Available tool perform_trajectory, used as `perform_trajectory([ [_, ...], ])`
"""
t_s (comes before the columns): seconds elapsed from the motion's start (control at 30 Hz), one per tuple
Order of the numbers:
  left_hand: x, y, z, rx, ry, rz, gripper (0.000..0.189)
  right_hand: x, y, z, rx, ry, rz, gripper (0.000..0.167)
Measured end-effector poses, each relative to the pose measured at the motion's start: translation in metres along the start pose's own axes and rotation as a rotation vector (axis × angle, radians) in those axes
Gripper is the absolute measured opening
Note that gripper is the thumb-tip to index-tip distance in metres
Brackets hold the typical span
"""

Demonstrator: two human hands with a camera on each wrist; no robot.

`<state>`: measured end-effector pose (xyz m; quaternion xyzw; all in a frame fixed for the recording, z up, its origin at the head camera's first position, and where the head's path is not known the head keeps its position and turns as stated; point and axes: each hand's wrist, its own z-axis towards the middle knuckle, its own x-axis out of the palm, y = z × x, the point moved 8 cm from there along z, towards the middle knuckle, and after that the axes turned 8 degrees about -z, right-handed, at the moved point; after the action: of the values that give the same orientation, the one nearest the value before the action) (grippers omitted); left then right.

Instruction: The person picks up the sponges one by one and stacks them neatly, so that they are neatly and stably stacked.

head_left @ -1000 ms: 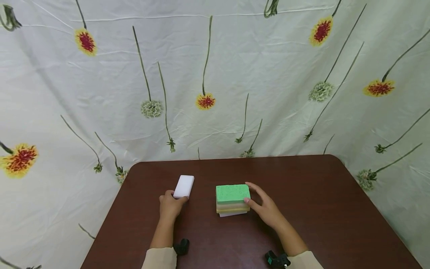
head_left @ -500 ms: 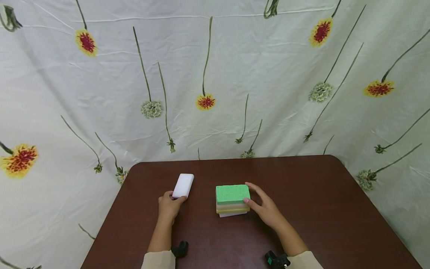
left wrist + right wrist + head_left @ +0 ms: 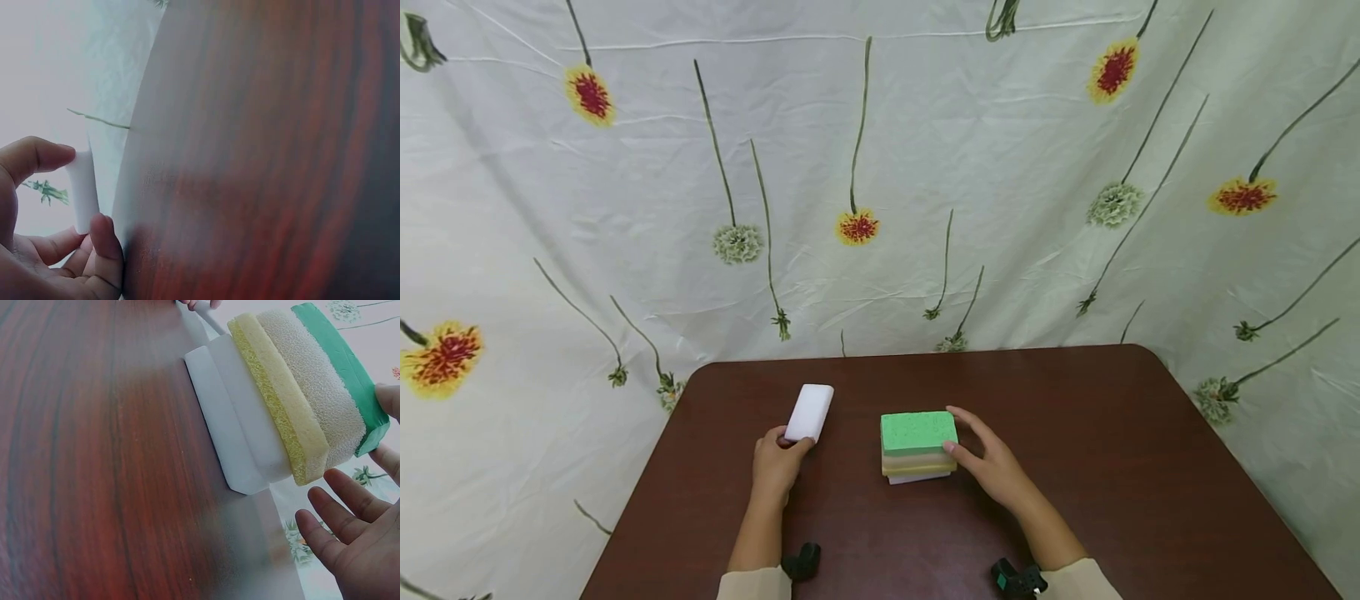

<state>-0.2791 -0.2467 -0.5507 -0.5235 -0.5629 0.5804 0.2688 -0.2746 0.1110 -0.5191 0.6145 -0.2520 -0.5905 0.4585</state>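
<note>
A smooth white rectangular block point(image 3: 810, 412) is in my left hand point(image 3: 775, 462), pinched between thumb and fingers at its near end. In the left wrist view the block point(image 3: 84, 190) shows edge-on, its upper end under one digit. To the right stands a stack: a green sponge point(image 3: 919, 432) on top, then a beige sponge point(image 3: 309, 381), a yellow sponge point(image 3: 275, 394) and white pieces point(image 3: 228, 419) at the bottom. My right hand point(image 3: 996, 467) holds the green sponge at its right corners between thumb and forefinger. Its other fingers stretch out beside the stack.
The dark brown wooden table point(image 3: 895, 542) has rounded far corners. Behind it hangs a white cloth point(image 3: 820, 150) printed with flowers. Black camera mounts point(image 3: 801, 562) sit at both wrists, by beige sleeves point(image 3: 756, 583).
The white block has shifted slightly away from me and tilted a little in my left hand. My right hand and the stack have hardly moved.
</note>
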Motion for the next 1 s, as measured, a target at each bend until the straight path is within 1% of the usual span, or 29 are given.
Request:
perform_trajectory([
  [0.13, 0.001, -0.001, -0.003, 0.007, -0.007, -0.019, 0.066, 0.000, -0.001, 0.001, 0.011, -0.002, 0.000, 0.057],
  [0.33, 0.002, -0.004, -0.010, 0.041, -0.024, -0.063, 0.063, 0.001, -0.003, 0.000, 0.019, -0.001, 0.001, 0.056],
  [0.47, 0.004, -0.009, -0.015, 0.053, -0.009, -0.092, 0.061, 0.000, -0.003, 0.000, 0.016, -0.003, 0.009, 0.055],
  [0.77, 0.004, -0.023, -0.024, 0.063, 0.010, -0.126, 0.058, -0.001, -0.003, 0.001, 0.020, 0.000, 0.005, 0.056],
  [1.0, 0.008, -0.034, -0.029, 0.065, 0.046, -0.196, 0.054, -0.001, -0.001, 0.001, 0.005, 0.002, -0.008, 0.057],
])
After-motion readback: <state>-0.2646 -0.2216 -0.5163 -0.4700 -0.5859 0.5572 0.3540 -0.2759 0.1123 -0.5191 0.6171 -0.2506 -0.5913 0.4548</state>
